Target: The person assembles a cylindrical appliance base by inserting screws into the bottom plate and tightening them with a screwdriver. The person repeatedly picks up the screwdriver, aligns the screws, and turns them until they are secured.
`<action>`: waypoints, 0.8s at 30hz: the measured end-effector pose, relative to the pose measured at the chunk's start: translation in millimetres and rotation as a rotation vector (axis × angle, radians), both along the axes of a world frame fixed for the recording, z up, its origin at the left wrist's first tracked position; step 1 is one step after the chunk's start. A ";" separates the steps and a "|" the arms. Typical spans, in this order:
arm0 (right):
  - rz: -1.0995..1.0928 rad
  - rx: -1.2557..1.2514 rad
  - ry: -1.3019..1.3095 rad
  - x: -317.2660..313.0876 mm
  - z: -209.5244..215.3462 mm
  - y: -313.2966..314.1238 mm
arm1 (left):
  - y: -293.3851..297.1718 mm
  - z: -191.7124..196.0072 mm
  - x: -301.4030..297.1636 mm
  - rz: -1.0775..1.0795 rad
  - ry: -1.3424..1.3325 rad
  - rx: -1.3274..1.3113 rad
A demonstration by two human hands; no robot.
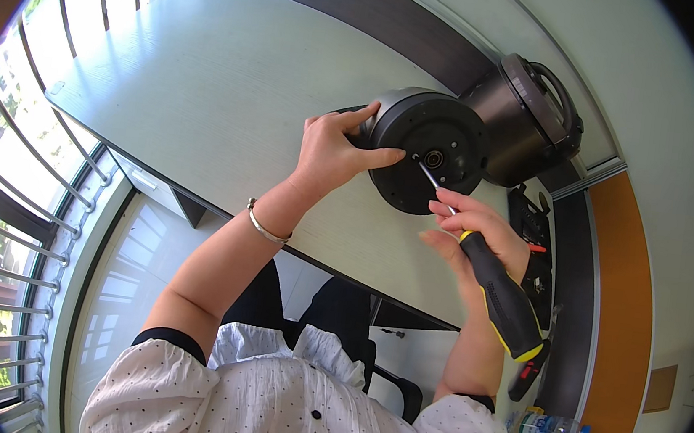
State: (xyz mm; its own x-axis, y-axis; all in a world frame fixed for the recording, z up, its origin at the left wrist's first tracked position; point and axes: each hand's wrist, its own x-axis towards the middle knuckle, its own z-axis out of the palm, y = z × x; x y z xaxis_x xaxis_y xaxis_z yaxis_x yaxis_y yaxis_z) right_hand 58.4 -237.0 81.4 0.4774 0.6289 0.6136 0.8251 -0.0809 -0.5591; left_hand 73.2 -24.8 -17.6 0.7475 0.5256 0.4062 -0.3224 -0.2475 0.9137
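Note:
A round grey appliance, which looks like an electric kettle, lies tipped on the desk with its black base (405, 190) turned towards me. A ring-shaped connector sits in the middle of the base, with several small screws or holes around it. My left hand (329, 149) is closed around the appliance's left side, its thumb pressed on the base. In my right hand (493, 232) is a screwdriver (504, 296) with a thick black and yellow handle. Its thin metal shaft slants up to the left, and the tip meets the base just left of the connector.
A dark pressure cooker (516, 120) with a handled lid stands behind the appliance, on the right. Along the desk's right edge lie a black tool case (527, 208), a black and red tool (528, 372) and a plastic water bottle (549, 429). A barred window is on the left.

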 end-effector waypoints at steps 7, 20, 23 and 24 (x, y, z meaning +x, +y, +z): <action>-0.047 0.085 0.119 -6.0 -4.1 2.0 | -1.1 5.2 -3.9 0.000 0.016 0.031; -0.097 0.020 0.210 -8.3 0.0 0.0 | -0.5 3.6 -2.7 0.009 -0.002 0.034; -0.101 -0.032 -0.061 -5.0 -1.9 0.5 | -0.6 2.8 -1.8 0.001 0.012 0.036; -0.094 0.004 -0.046 -4.7 -4.8 1.1 | -0.9 2.7 -1.6 0.005 0.003 0.035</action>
State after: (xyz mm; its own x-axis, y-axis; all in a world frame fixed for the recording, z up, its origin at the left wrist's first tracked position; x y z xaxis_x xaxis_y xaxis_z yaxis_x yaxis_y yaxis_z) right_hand 53.7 -235.9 76.6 0.5056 0.5800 0.6387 0.8388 -0.1571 -0.5213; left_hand 71.6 -25.7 -14.9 0.7462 0.5147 0.4221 -0.3182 -0.2812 0.9054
